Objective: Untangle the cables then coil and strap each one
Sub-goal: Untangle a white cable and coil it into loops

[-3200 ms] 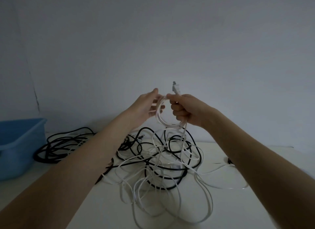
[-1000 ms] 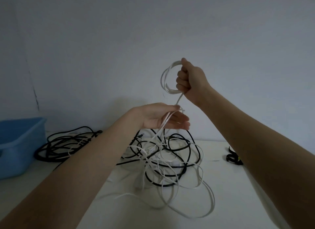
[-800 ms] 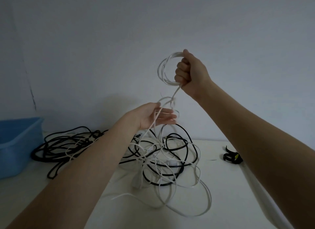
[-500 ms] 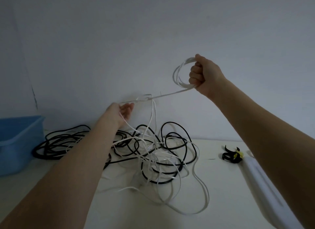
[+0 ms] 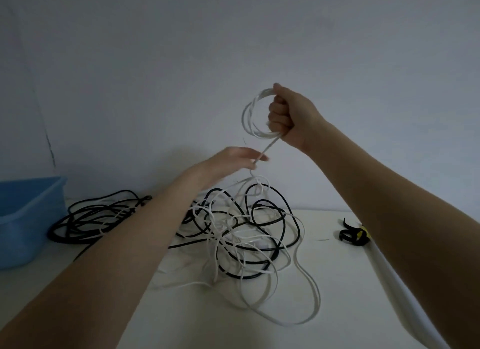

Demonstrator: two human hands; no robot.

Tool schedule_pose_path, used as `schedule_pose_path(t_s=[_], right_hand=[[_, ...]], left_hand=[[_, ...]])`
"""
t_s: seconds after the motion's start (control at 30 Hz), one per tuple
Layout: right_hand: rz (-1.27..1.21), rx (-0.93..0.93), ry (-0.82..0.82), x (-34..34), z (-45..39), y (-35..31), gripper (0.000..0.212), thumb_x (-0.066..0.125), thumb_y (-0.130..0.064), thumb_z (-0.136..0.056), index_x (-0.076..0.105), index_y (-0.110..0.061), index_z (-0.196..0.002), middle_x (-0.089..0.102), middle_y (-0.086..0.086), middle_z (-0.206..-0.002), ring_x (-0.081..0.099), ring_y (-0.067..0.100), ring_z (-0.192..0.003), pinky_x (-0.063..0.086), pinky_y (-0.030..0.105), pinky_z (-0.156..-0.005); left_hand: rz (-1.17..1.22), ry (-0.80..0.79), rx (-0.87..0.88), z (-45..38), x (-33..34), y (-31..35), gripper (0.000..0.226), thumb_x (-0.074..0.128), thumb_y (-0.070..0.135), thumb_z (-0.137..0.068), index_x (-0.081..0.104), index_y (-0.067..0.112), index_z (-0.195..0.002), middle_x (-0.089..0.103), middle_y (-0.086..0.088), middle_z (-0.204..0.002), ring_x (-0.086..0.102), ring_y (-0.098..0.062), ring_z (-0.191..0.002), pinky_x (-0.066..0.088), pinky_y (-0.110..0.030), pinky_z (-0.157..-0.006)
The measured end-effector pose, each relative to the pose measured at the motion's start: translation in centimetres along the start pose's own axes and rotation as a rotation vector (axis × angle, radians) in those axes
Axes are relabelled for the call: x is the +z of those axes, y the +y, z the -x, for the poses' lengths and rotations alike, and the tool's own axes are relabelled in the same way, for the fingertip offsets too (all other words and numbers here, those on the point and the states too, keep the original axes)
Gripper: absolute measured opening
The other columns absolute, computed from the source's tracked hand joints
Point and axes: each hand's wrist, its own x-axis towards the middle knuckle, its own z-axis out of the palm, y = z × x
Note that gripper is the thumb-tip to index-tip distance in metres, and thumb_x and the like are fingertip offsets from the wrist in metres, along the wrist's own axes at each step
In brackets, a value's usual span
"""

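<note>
A: Since half a second back, when the left hand was stretched out well left of the tangle, what's changed?

B: Working left to right from the tangle: the bin and the black bundle left of it sit as before. Above it, the left hand has come back in, and the white cable runs up through its fingers; I can't tell whether they pinch it.

A: And the right hand?

B: Fist closed on the white coil, up and right of the tangle. Black straps lie on the counter, right of it.

A: Meaning?

B: Probably another loop is about to join the coil; most cable remains knotted.
</note>
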Motion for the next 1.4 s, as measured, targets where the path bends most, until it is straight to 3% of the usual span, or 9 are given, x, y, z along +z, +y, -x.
schedule_pose_path(t_s=[0.1,0.2,0.37,0.47,0.67,0.77,0.97,1.2,1.4], right_hand=[[0.035,-0.008,0.000,0.1,0.1,-0.6,0.048,0.039,-0.022,-0.101,0.024,-0.020,-0.056,0.018,-0.007,-0.039,0.015,0.006,-0.030,0.015,0.017,-0.030],[0.055,-0.009,0.078,-2.0,0.6,-2.0,0.049,0.038,-0.021,-0.101,0.023,-0.021,-0.055,0.018,-0.007,-0.037,0.015,0.006,-0.028,0.014,0.016,-0.029],[0.138,0.037,0.292,-6.1,2.1,-3.8,0.045,0.037,-0.017,-0.101,0.021,-0.021,-0.060,0.018,-0.007,-0.035,0.015,0.007,-0.027,0.013,0.016,-0.031],[0.156,0.066,0.309,-7.1,2.4,-3.9,0.044,0.037,-0.017,-0.101,0.021,-0.021,-0.060,0.019,-0.006,-0.035,0.016,0.007,-0.027,0.014,0.016,-0.030],[0.251,0.178,0.059,-4.2,1.7,-1.2,0.045,0.036,-0.023,-0.102,0.021,-0.021,-0.060,0.019,-0.008,-0.038,0.016,0.005,-0.028,0.014,0.015,-0.031],[0.399,0.233,-0.104,-3.1,2.1,-1.2,0.045,0.035,-0.027,-0.102,0.020,-0.022,-0.061,0.019,-0.010,-0.040,0.016,0.003,-0.031,0.013,0.014,-0.032],[0.811,0.464,-0.286,-3.2,3.6,-2.4,0.037,0.040,-0.033,-0.100,0.036,-0.019,-0.066,0.023,-0.009,-0.047,0.017,0.003,-0.034,0.016,0.013,-0.034],[1.345,0.606,-0.426,-0.8,3.7,-0.9,0.028,0.054,-0.029,-0.095,0.057,-0.009,-0.075,0.027,-0.006,-0.048,0.019,0.006,-0.039,0.017,0.016,-0.038],[1.573,0.660,-0.478,1.4,3.4,-0.8,0.026,0.060,-0.028,-0.092,0.062,-0.007,-0.077,0.027,-0.005,-0.048,0.019,0.007,-0.038,0.017,0.015,-0.036]], left_hand=[[-0.014,-0.208,0.069,-0.3,2.4,1.2,0.015,0.050,0.008,-0.094,0.065,0.011,-0.092,0.069,-0.005,-0.086,0.066,-0.004,-0.081,0.044,-0.016,-0.091],[-0.309,-0.004,0.074,-1.3,2.1,-1.4,0.014,0.052,0.011,-0.093,0.066,0.010,-0.092,0.057,0.004,-0.061,0.056,-0.002,-0.051,0.047,-0.019,-0.062],[-1.022,0.105,-0.274,0.3,-2.4,-7.8,0.029,0.054,0.038,-0.092,0.056,0.012,-0.082,0.051,-0.001,-0.068,0.052,-0.019,-0.069,0.036,-0.024,-0.060],[-1.150,0.016,-0.504,1.5,-3.6,-8.6,0.036,0.053,0.050,-0.091,0.059,0.015,-0.091,0.057,0.000,-0.083,0.055,-0.019,-0.081,0.037,-0.028,-0.073],[-0.203,-0.151,-0.136,-0.7,0.3,-2.8,0.014,0.061,0.024,-0.090,0.065,0.013,-0.096,0.071,0.001,-0.089,0.065,-0.008,-0.082,0.048,-0.024,-0.089],[0.002,-0.149,-0.090,-1.6,0.7,-0.4,0.015,0.066,0.020,-0.087,0.063,0.014,-0.101,0.064,0.003,-0.091,0.060,-0.007,-0.081,0.051,-0.017,-0.082],[-0.036,-0.185,-0.171,-0.5,-1.2,-0.9,0.018,0.067,0.013,-0.084,0.063,0.015,-0.102,0.050,-0.002,-0.078,0.044,-0.006,-0.058,0.040,-0.013,-0.053],[0.028,-0.483,-0.305,0.9,-0.9,1.5,0.043,0.066,0.029,-0.081,0.054,0.030,-0.123,0.053,0.002,-0.131,0.062,-0.015,-0.098,0.053,-0.022,-0.078],[-0.210,-0.370,-0.130,0.5,1.0,1.9,0.026,0.066,0.027,-0.087,0.065,0.029,-0.112,0.061,0.011,-0.115,0.054,-0.009,-0.113,0.043,-0.028,-0.100]])
